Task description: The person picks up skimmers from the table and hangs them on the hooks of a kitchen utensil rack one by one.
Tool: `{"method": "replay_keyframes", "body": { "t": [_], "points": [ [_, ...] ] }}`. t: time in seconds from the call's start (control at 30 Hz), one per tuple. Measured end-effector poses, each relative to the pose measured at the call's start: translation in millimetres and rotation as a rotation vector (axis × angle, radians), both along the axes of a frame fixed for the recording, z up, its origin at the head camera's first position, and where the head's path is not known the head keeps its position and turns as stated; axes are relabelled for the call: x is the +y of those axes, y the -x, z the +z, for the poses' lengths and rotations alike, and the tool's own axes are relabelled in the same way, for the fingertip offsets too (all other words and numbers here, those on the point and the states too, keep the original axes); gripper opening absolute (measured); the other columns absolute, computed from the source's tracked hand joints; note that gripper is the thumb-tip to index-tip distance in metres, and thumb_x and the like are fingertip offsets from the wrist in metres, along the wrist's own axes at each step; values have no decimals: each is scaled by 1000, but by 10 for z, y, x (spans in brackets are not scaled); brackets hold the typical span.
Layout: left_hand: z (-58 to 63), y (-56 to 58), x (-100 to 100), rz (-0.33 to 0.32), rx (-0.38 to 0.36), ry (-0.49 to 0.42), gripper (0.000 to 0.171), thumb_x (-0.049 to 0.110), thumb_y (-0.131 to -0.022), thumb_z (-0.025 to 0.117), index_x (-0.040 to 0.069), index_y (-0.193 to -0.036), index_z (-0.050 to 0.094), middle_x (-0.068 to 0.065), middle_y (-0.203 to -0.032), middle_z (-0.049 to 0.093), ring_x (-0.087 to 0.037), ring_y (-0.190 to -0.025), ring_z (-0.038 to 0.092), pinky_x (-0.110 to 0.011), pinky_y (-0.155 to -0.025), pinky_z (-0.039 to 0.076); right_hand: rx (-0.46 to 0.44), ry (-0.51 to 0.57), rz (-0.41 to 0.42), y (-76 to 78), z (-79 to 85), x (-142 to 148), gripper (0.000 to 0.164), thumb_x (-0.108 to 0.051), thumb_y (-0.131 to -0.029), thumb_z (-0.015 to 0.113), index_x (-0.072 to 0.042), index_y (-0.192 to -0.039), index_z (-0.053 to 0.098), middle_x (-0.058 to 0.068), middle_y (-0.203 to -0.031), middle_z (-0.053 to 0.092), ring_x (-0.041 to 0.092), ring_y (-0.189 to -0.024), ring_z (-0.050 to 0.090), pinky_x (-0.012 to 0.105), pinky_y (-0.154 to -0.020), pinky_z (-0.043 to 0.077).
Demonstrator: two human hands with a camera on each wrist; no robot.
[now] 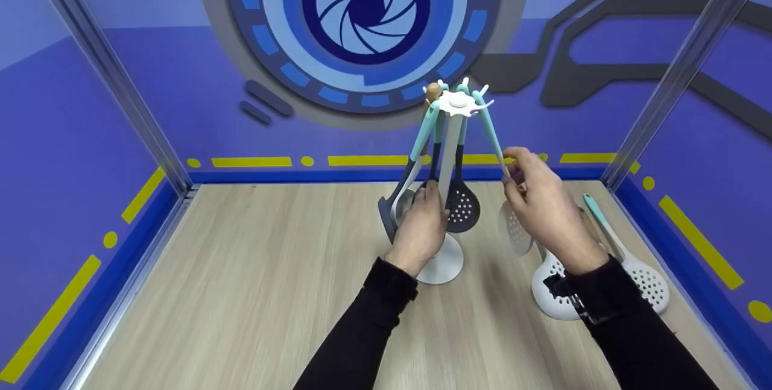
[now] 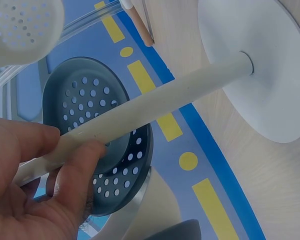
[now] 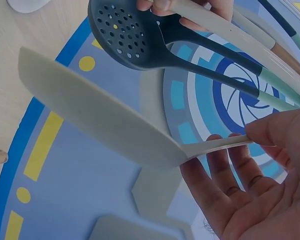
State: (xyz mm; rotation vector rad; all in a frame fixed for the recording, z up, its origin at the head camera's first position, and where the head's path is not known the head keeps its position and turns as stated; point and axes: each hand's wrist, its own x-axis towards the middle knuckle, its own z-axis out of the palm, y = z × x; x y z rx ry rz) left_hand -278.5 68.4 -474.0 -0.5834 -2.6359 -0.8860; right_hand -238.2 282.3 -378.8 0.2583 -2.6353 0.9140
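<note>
A white utensil rack [image 1: 449, 155] stands upright on a round base [image 1: 449, 266]. My left hand [image 1: 422, 224] grips its post, fingers and thumb round it in the left wrist view. In my right hand [image 1: 543, 206], a white skimmer [image 3: 100, 115] is pinched by the lower handle between thumb and fingers. Its mint handle [image 1: 493, 131] reaches up to the rack's right-hand hooks, and its perforated head [image 2: 30, 30] hangs above the table. A dark skimmer [image 1: 463, 206] hangs behind the post. Further utensils, including a dark one with a mint handle [image 1: 426, 131], hang on the left, partly behind my left hand.
Right of the rack, two white skimmers lie on the table, one [image 1: 547, 293] partly under my right forearm, the other [image 1: 651, 284] with a mint handle. A wooden handle [image 1: 591, 226] shows between them. Walls with metal corner posts [image 1: 681, 70] enclose the wooden table [image 1: 253, 293].
</note>
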Motion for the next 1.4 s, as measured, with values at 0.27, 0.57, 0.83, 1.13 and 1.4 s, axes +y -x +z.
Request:
{"method": "replay_keyframes", "body": {
  "t": [0.27, 0.57, 0.83, 1.13, 1.4],
  "points": [
    [-8, 9, 6, 9, 20, 11, 60, 11, -115, 74, -12, -165, 50, -31, -151, 72, -43, -130, 80, -55, -110, 68, 10, 12, -2, 41, -39, -39, 42, -2, -119, 57, -4, -160, 57, 25, -133, 74, 42, -121, 78, 63, -102, 70],
    [-34, 12, 6, 19, 77, 15, 58, 11, -113, 75, -13, -162, 53, -31, -148, 74, -45, -132, 78, -58, -115, 64, 27, 26, 3, 84, -111, -102, 39, -3, -119, 58, -3, -157, 57, 24, -129, 75, 42, -121, 79, 61, -100, 70],
    [-44, 7, 8, 40, 109, 54, 58, 12, -112, 77, -11, -161, 54, -27, -146, 76, -41, -131, 78, -52, -118, 61, 16, 19, 8, 118, -141, -140, 39, -6, -120, 60, -3, -158, 56, 23, -130, 75, 41, -123, 79, 59, -100, 72],
    [-46, 9, 9, 49, 121, 63, 59, 13, -111, 79, -10, -160, 55, -27, -144, 77, -41, -129, 79, -53, -116, 62, 7, 12, 6, 159, -178, -170, 42, -6, -120, 60, 0, -161, 54, 24, -133, 75, 42, -124, 79, 60, -100, 72],
    [-39, 4, 6, 31, 104, 23, 60, 12, -111, 79, -11, -161, 54, -29, -144, 76, -43, -125, 80, -55, -110, 66, 34, 11, 5, 215, -211, -201, 43, -6, -119, 62, 1, -161, 55, 25, -131, 75, 43, -122, 79, 61, -99, 71]
  ]
}}
